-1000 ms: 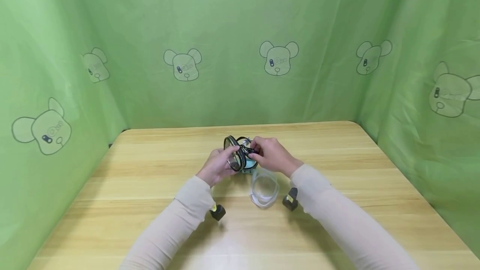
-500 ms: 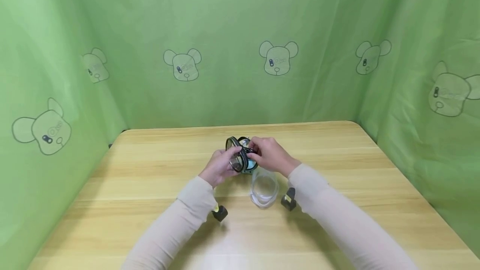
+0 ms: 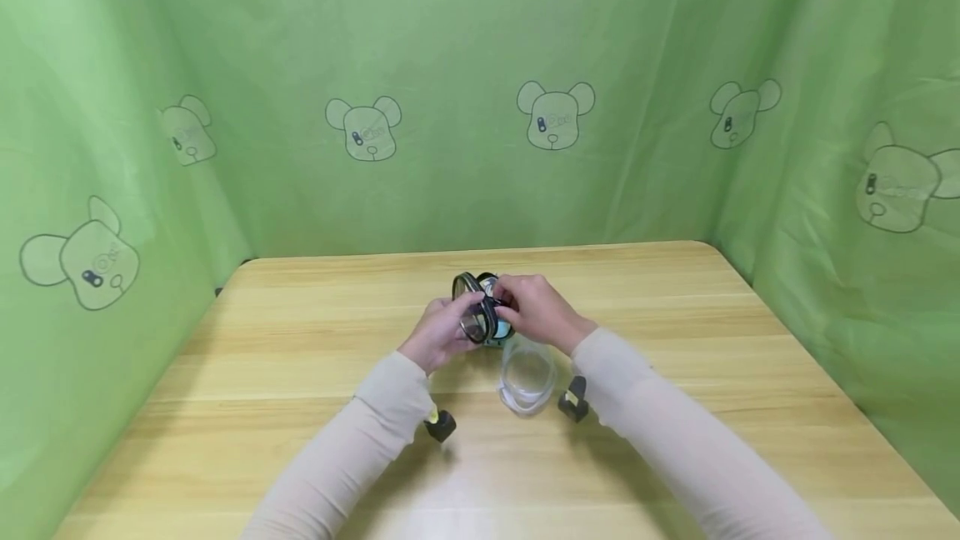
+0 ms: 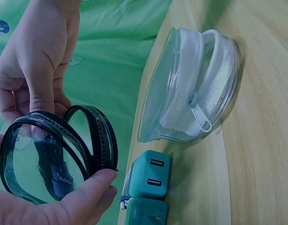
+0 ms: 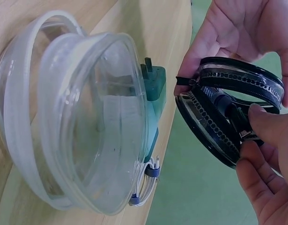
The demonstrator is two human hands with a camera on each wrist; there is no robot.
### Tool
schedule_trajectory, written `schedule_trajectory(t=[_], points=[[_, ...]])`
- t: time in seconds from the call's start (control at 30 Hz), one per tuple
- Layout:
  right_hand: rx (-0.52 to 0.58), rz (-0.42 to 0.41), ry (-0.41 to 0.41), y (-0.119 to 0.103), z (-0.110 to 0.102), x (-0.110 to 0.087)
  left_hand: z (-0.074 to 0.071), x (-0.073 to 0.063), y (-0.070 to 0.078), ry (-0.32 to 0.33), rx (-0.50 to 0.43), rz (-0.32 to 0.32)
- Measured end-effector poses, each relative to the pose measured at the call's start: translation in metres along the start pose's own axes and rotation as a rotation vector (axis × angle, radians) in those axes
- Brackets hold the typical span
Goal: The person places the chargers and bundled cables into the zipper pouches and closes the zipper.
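Note:
A round clear pouch with black zip trim (image 4: 104, 138) is held up by my left hand (image 3: 438, 333), its thumb and fingers gripping the rim. The pouch is unzipped and spread apart. My right hand (image 3: 542, 308) reaches into the opening and pinches a bundled black cable (image 4: 54, 171), which shows through the clear side. In the right wrist view, a metal-tipped plug (image 5: 246, 134) sits by the right thumb. From the head view the cable is mostly hidden behind the fingers.
On the wooden table (image 3: 300, 340), a clear pouch with white zip trim (image 4: 190, 89) stands unzipped near the hands. Beside it are two teal chargers, one with USB ports (image 4: 151, 174) and one with prongs (image 4: 146, 213), plus a tied white cable (image 5: 146, 183). Green curtains (image 3: 465, 190) surround the table.
The right hand has edged left toward the black-trimmed pouch, and the black cable loops seen between the hands have gone down into it. The left hand has shifted slightly right.

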State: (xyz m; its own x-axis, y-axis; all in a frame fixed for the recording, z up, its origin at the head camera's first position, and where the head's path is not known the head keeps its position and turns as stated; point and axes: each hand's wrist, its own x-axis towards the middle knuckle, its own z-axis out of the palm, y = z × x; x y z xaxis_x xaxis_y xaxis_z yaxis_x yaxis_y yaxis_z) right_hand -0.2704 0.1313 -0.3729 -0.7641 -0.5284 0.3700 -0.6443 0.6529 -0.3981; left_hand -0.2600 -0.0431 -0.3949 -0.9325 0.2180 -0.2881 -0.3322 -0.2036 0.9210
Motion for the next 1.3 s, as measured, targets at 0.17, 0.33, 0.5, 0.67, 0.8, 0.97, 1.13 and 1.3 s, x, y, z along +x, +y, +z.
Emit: schedule_trajectory(t=[0.17, 0.33, 0.5, 0.67, 0.8, 0.97, 1.13, 1.3], points=[[-0.004, -0.002, 0.003, 0.0003, 0.0003, -0.0003, 0.0008, -0.0003, 0.0015, -0.004, -0.011, -0.001], [-0.009, -0.003, 0.000, 0.0009, 0.0010, -0.0007, 0.0009, -0.0013, 0.0028, -0.014, -0.028, -0.006], [-0.013, -0.018, 0.006, 0.0007, 0.0022, -0.0012, 0.0022, -0.0024, 0.0029, -0.011, -0.031, -0.006], [-0.032, -0.029, 0.016, 0.0001, 0.0028, -0.0016, 0.0035, -0.0025, 0.0026, -0.024, -0.039, -0.001], [-0.056, -0.044, 0.023, 0.0002, 0.0025, -0.0021, 0.0030, -0.0021, 0.0022, -0.025, -0.050, -0.003], [-0.067, -0.064, 0.030, 0.0000, 0.0020, -0.0011, 0.0007, -0.0019, 0.0030, -0.028, -0.068, -0.010], [-0.076, -0.070, 0.033, -0.0002, 0.0027, 0.0006, -0.0010, -0.0024, 0.0036, -0.026, -0.062, -0.008], [-0.085, -0.056, 0.017, -0.0008, 0.0030, 0.0010, -0.0018, -0.0054, 0.0048, -0.020, -0.057, -0.011]])
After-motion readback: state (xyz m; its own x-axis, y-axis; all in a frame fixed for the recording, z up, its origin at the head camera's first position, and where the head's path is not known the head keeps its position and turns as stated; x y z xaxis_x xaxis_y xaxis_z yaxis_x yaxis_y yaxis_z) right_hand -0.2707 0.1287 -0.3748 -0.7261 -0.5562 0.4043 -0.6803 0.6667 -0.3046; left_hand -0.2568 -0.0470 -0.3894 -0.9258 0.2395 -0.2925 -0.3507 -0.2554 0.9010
